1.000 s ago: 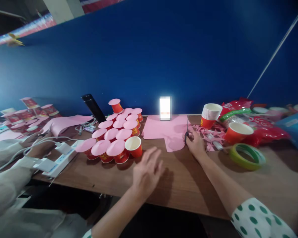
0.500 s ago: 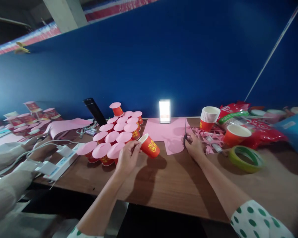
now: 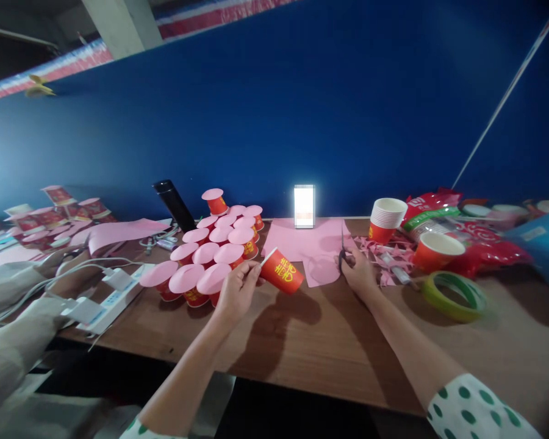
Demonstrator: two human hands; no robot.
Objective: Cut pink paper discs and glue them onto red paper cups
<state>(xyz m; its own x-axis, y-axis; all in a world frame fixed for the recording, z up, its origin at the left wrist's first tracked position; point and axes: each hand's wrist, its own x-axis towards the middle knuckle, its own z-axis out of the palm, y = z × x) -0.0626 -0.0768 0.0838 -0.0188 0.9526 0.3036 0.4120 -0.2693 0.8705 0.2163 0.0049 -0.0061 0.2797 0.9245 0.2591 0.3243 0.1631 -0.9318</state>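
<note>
Between its fingertips my left hand (image 3: 238, 292) pinches a red paper cup (image 3: 282, 272) by the rim. The cup has yellow characters, is tilted on its side and hangs above the table. My right hand (image 3: 359, 268) is closed round dark-handled scissors (image 3: 342, 255), blades pointing up over pink paper (image 3: 324, 274). Left of the held cup stand several red cups with round pink paper discs (image 3: 213, 278) on top. Pink paper scraps (image 3: 388, 253) lie just right of my right hand.
A lit phone (image 3: 304, 207) stands at the wall. To the right are stacked cups (image 3: 388, 216), a single cup (image 3: 439, 250), green tape (image 3: 455, 296) and red packaging (image 3: 489, 241). On the left are a black bottle (image 3: 174, 204), a power strip (image 3: 116, 302) and a co-worker's sleeves (image 3: 22, 332).
The cup in my left hand has tipped further over and moved slightly right, so its mouth is turned out of view. My right hand with the scissors stays nearly still.
</note>
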